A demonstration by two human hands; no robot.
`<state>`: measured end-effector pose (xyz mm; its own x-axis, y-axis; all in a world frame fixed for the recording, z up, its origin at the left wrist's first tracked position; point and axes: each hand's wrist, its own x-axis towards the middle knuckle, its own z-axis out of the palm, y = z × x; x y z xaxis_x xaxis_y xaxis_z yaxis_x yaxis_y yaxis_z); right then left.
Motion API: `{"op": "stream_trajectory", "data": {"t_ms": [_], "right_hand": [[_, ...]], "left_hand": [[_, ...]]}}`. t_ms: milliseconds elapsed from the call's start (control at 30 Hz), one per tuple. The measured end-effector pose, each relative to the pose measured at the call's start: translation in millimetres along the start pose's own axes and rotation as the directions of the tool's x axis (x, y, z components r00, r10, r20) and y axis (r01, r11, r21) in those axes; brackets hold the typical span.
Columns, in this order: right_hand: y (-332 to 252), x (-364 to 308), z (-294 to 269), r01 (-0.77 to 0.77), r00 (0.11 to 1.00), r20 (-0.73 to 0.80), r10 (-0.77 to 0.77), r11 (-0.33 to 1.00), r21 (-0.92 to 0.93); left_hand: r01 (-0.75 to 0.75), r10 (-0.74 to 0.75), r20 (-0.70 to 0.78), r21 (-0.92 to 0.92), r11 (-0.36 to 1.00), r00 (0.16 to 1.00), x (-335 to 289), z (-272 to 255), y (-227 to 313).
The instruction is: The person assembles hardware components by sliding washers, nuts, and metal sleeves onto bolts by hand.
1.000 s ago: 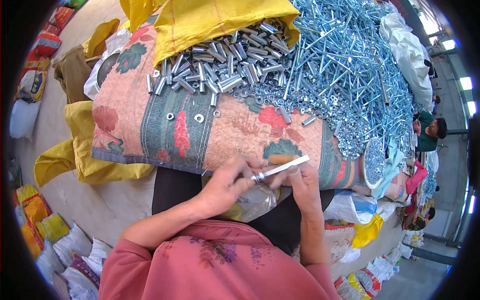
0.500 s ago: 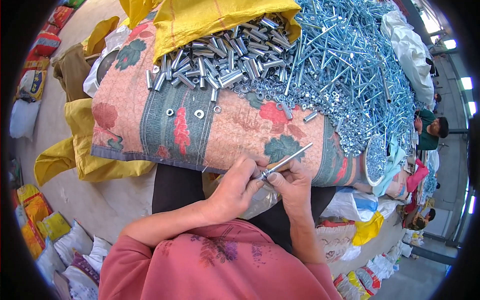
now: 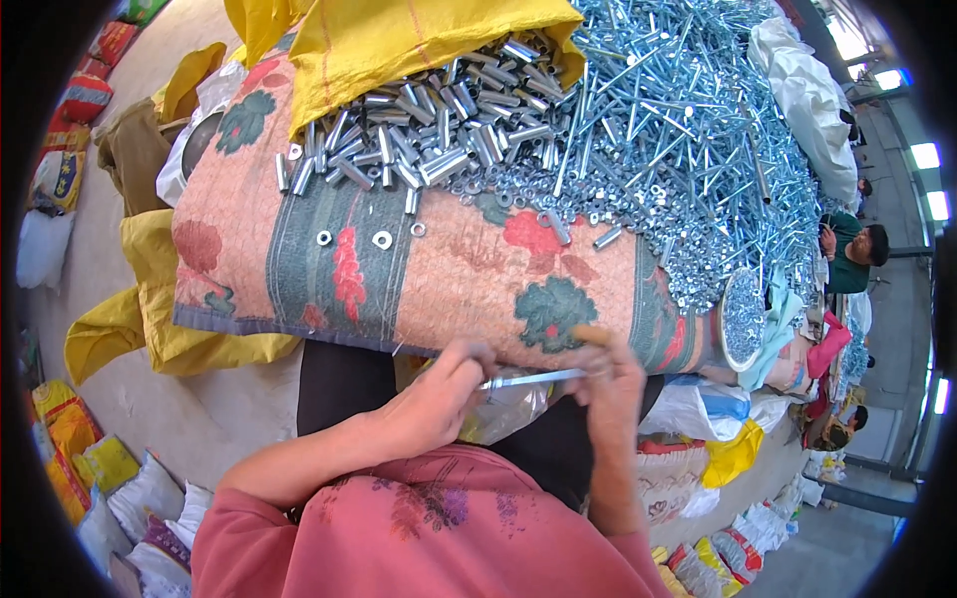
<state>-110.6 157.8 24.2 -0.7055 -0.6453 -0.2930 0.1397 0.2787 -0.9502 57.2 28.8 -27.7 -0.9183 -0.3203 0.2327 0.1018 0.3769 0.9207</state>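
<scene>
While your left hand [image 3: 431, 401] is pinching a bolt [image 3: 533, 379] near the quilt edge [image 3: 239, 325], your right hand [image 3: 610, 384] is blurring, grip unclear.

A: Quick rm check: what's the floor [image 3: 189, 399] like?
B: Lt grey, shows down the L side & again near R.
A: Anything stacked on it?
B: Yep. Wht sacks [image 3: 145, 493] near L, red-&-yellow sacks [image 3: 70, 419] just beside them, red bags [image 3: 90, 100] far L. Also printed sacks [image 3: 733, 558] near R.
A: Lighting?
B: Row of brt wht panels [image 3: 925, 155] far R; can't tell if windows or lamps.
A: Structure?
B: Dk beam [image 3: 857, 498] same side, w/ grey surface [image 3: 877, 439] by it; wall or ceiling, unclear.
</scene>
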Motion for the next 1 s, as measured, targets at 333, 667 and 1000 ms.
{"op": "stream_trajectory", "data": {"t_ms": [333, 667, 1000], "right_hand": [[-52.5, 136.4, -39.1, 0.451, 0.656, 0.109, -0.747, 0.272, -0.85], [-74.0, 207.6, -35.4, 0.309, 0.569, 0.43, -0.701, -0.302, -0.902], [-89.2, 215.5, -46.0, 0.452, 0.443, 0.729, -0.522, -0.573, -0.684]], "left_hand": [[-0.318, 0.369, 0.026, 0.567, 0.76, 0.929, 117.6, -20.3, 1.2], [-0.063, 0.188, -0.206, 0.497, 0.865, 0.96, 147.5, -29.5, -31.2], [0.355, -0.432, 0.303, -0.934, 0.044, 0.85, 81.0, -44.8, 0.0]]}}
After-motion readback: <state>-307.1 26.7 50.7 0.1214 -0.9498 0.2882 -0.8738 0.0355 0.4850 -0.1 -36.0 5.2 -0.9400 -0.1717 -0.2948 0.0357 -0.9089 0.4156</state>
